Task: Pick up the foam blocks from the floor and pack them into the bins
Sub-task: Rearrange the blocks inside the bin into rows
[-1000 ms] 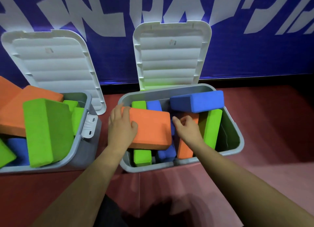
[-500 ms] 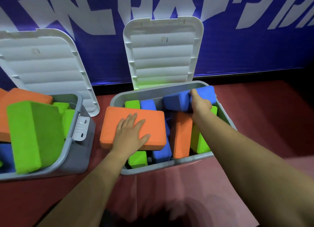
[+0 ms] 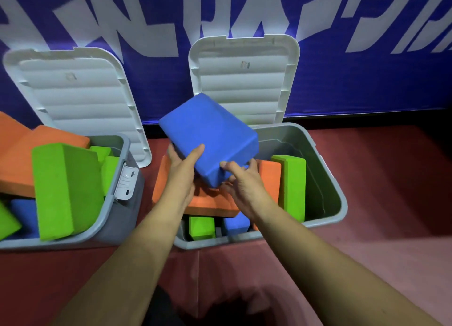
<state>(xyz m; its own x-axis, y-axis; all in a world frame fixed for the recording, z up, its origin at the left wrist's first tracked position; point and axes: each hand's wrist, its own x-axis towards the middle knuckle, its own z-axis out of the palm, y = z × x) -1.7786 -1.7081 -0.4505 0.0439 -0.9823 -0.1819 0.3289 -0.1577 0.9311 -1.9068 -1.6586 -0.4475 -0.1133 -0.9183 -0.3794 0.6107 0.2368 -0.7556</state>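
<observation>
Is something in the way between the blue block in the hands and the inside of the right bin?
Yes. A flat orange block lies in the right bin directly under the blue block, so a straight drop is blocked. The gap beyond the upright green block, at the bin's right wall, looks free.

The blue block (image 3: pixel 210 135) is matt foam with a fine, slightly grainy skin, and so is the green block (image 3: pixel 66 191). The grey bin (image 3: pixel 281 140) is smooth plastic with a dull sheen. Its white lid (image 3: pixel 244 81) is ribbed plastic. The red floor (image 3: pixel 379 179) looks matt.
</observation>
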